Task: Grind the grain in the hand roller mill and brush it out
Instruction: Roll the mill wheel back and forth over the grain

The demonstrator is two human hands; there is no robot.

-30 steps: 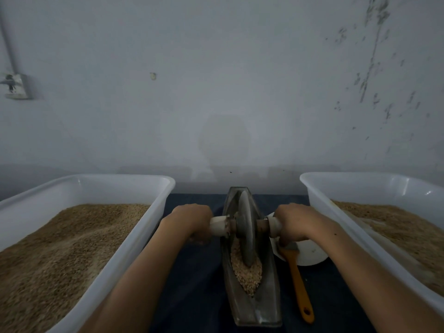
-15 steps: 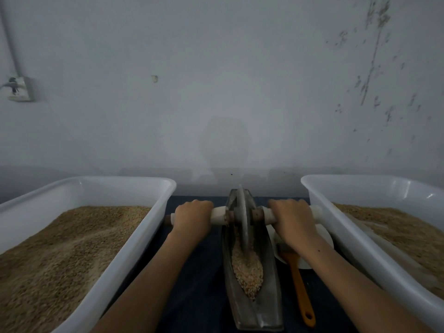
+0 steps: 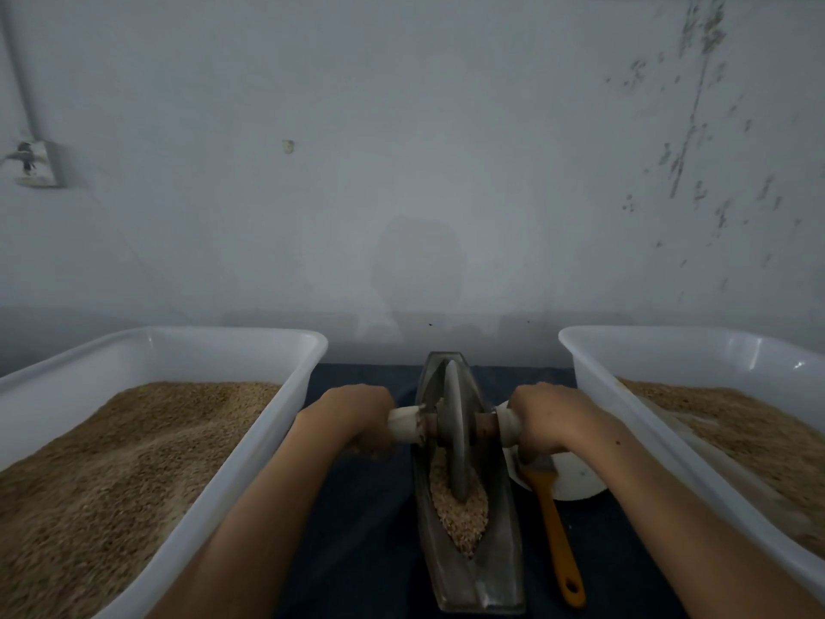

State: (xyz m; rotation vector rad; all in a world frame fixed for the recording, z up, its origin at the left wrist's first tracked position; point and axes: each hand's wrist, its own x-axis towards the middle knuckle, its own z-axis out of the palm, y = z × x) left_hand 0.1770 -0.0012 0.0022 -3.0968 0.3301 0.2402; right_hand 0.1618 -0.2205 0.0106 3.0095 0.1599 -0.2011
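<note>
Dim, cool-toned frame w/ low contrast. Light arrives from behind the person: soft head-shaped shadow on the wall [image 3: 419, 261], centre. Small specular glints on the inner wall of the right tub [image 3: 759, 355]. No harsh glare elsewhere. Wide-angle distortion: tub rims splay outward twd the lower corners. Grain in the left tub [image 3: 40, 382] is smeared and soft near the frame edge. Forearms at the bottom are soft. Centre approx. sharp; fine noise throughout.

Dim, stained grey wall [image 3: 446, 149]
</note>
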